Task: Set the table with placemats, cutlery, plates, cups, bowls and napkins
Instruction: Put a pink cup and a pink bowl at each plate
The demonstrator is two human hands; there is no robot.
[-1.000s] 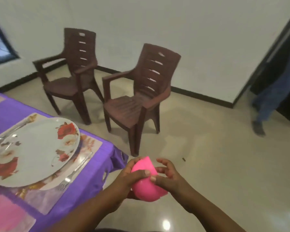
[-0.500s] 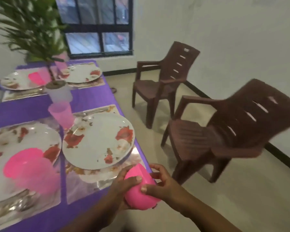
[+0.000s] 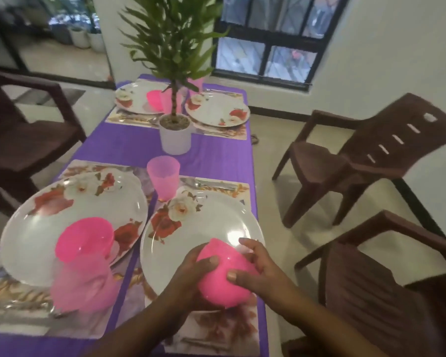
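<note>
A pink bowl (image 3: 223,274), glossy, rounded plastic turned with its underside toward the camera, is held low in the centre of the frame above the near edge of a floral plate (image 3: 191,243); the left hand (image 3: 188,276) curls round its left side, thumb on top, while the right hand (image 3: 258,269) grips its right side with thumb and fingers. Four white plates with red flowers sit on four printed placemats across the purple tablecloth (image 3: 211,155): two near, two far. The left near plate (image 3: 62,215) carries a second pink bowl (image 3: 85,239), with a paler pink cup (image 3: 83,284) blurred in front of it. Another cup (image 3: 163,176) stands upright between the near plates. Beyond it, a potted plant (image 3: 175,136) in a white pot occupies mid-table. A third pink bowl (image 3: 153,99) rests on the far left plate (image 3: 134,101). Cutlery (image 3: 211,185) lies beyond the right near plate. Three brown plastic chairs show, two right, one left.
</note>
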